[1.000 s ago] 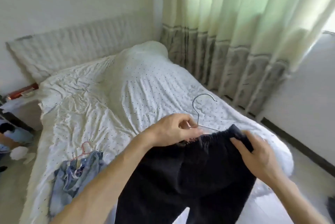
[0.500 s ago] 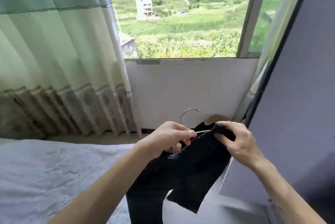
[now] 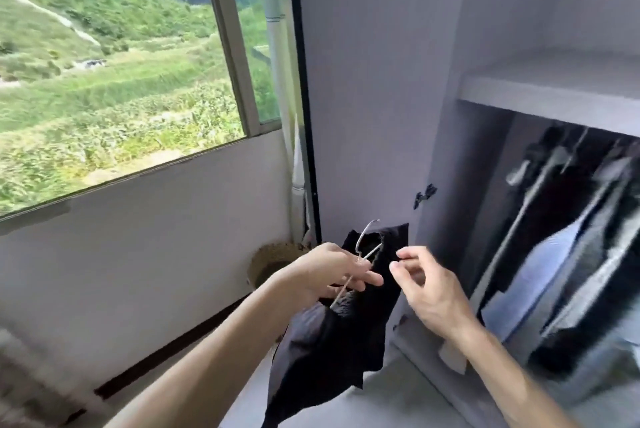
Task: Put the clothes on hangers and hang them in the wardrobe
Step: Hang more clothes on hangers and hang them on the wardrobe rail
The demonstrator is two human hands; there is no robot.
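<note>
Left hand [image 3: 329, 273], lower centre, pinched the wire hanger [image 3: 372, 251]. The black garment [image 3: 329, 351] hung from it toward the bottom edge. Right hand [image 3: 429, 289] was just beside it, fingers loosely curled, gripping nothing and clear of the cloth. Wardrobe [image 3: 485, 12] stood open at right, its door [image 3: 363, 81] right behind the hanger hook, hung clothes [image 3: 571, 237] packed under the shelf [image 3: 554, 88], and a woven basket [image 3: 273, 259] low by the wall left of the hands.
</note>
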